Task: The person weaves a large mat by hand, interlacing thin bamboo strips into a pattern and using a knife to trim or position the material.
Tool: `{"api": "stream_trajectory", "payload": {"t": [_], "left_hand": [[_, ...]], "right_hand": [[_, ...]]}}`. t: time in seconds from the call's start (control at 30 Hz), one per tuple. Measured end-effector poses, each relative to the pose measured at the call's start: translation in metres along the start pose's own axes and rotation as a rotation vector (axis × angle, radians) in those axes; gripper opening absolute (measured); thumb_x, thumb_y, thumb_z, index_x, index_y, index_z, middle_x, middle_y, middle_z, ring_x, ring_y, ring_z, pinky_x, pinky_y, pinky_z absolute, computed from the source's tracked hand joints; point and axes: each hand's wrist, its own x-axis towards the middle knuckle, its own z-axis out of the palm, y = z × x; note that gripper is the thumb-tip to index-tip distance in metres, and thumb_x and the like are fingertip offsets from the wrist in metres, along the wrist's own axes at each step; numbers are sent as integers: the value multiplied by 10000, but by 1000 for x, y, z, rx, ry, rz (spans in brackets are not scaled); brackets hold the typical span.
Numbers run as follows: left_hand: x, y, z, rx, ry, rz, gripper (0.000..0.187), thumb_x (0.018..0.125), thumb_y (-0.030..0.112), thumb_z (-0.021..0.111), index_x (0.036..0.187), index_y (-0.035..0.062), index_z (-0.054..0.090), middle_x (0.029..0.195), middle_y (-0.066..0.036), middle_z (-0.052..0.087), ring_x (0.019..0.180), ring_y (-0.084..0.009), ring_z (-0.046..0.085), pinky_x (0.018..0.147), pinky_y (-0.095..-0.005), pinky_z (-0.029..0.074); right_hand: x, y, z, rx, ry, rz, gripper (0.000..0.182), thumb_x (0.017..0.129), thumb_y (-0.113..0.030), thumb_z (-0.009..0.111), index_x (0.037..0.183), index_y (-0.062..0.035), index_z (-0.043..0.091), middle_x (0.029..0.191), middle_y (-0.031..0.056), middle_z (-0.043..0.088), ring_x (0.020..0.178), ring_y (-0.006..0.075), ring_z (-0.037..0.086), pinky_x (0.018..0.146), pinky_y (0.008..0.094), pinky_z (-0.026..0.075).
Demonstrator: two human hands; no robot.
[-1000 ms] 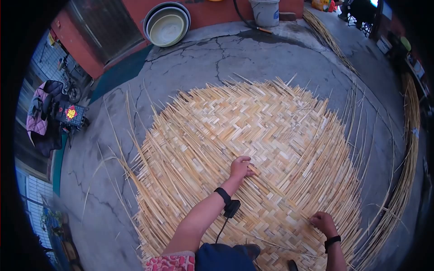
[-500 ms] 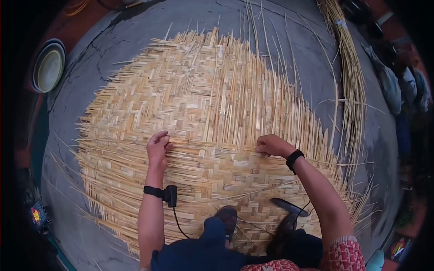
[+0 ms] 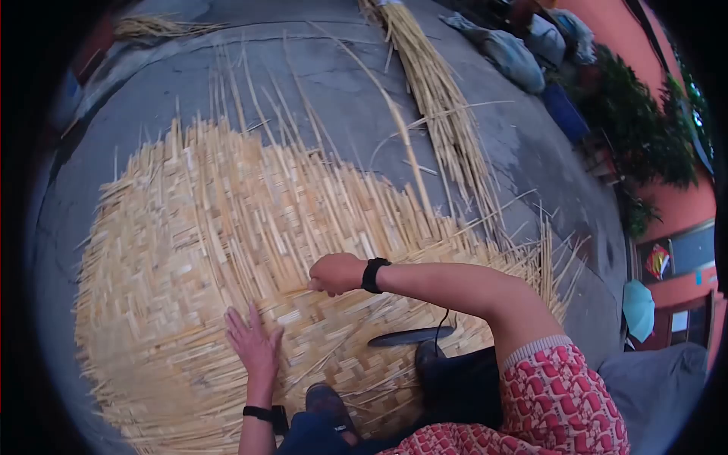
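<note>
A large woven mat of pale reed strips (image 3: 152, 265) lies on the ground, with loose strip ends sticking out around its edge. My left hand (image 3: 255, 345) is flat on the weave, fingers spread and holding nothing. Up and to the right of it, my right hand (image 3: 337, 274) is closed in a pinch over the mat. A thin reed strip (image 3: 294, 290) runs to its fingertips; the grip itself is partly hidden by the hand.
A long dark flat object (image 3: 409, 335) rests on the mat beside my shoes (image 3: 327, 402). Beyond the mat lies a bundle of long reeds (image 3: 440, 98) on grey concrete. Sacks (image 3: 504, 57), plants (image 3: 637, 114) and a light green umbrella (image 3: 638, 311) stand to the right.
My view has turned right, bringing the plants and red wall into sight. My left hand has opened from curled fingers and spread on the mat. My right hand remains pinched.
</note>
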Motion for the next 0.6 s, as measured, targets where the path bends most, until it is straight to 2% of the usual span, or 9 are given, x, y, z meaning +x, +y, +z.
{"api": "stream_trajectory", "payload": {"t": [0.03, 0.1, 0.2, 0.37, 0.43, 0.47, 0.53, 0.57, 0.6], "left_hand": [[-3, 4, 5, 60, -73, -12, 900, 884, 455, 745, 1627, 178, 319, 1671, -332, 90, 1557, -491, 84, 1234, -610, 140], [-2, 3, 5, 58, -73, 15, 904, 885, 458, 744, 1629, 178, 314, 1670, -338, 88, 1556, -499, 78, 1229, -622, 143], [-2, 6, 2, 94, -109, 2, 913, 881, 464, 746, 1630, 176, 310, 1668, -345, 82, 1554, -508, 76, 1221, -636, 148], [3, 8, -10, 197, -191, -2, 931, 872, 440, 764, 1631, 164, 299, 1662, -359, 74, 1540, -531, 97, 1232, -597, 163], [10, -12, -27, 117, -292, 136, 839, 910, 327, 765, 1609, 129, 345, 1618, -357, 264, 1499, -490, 298, 1212, -523, 285], [19, -24, -49, 151, -286, 134, 839, 910, 327, 765, 1609, 129, 345, 1618, -357, 264, 1499, -490, 298, 1212, -523, 285], [23, -34, -118, -423, -664, -150, 711, 943, 201, 743, 1564, 87, 416, 1485, -309, 512, 1367, -389, 532, 1119, -431, 439], [25, -2, -176, -336, -701, -149, 576, 969, 125, 707, 1501, 54, 498, 1325, -237, 666, 1201, -277, 665, 1012, -376, 523], [26, -6, -215, -267, -669, -135, 545, 957, 100, 706, 1469, 43, 530, 1237, -206, 713, 1143, -250, 692, 971, -357, 544]], "right_hand": [[-25, 11, -2, 40, 97, -62, 344, 944, -324, 591, 776, -61, 736, 706, 44, 739, 715, 248, 727, 701, 426, 545], [-79, 34, -14, 71, 197, -125, 285, 923, -313, 631, 806, -79, 743, 702, 24, 737, 697, 227, 723, 670, 407, 537], [-138, 85, -23, 16, 317, -92, 202, 874, -319, 705, 864, -123, 752, 731, 29, 729, 746, 257, 716, 664, 414, 519], [-142, 212, 1, -94, 738, -34, 253, 815, -401, 758, 881, -157, 748, 805, 89, 707, 821, 331, 688, 685, 463, 503], [-150, 276, 3, -76, 725, 55, 296, 804, -438, 767, 855, -147, 745, 809, 92, 714, 806, 337, 687, 684, 469, 501], [-160, 305, 0, -94, 721, 101, 305, 805, -447, 767, 839, -144, 746, 792, 90, 715, 793, 330, 691, 679, 463, 504], [-173, 340, 1, -84, 714, 139, 315, 806, -455, 767, 823, -141, 747, 776, 87, 717, 779, 323, 695, 674, 458, 506], [-181, 345, -4, 11, 669, 107, 307, 808, -448, 764, 813, -141, 750, 755, 83, 714, 770, 313, 699, 668, 452, 509], [-188, 348, -6, 102, 622, 71, 298, 809, -440, 761, 804, -142, 752, 735, 80, 711, 760, 303, 702, 661, 447, 511]]}}
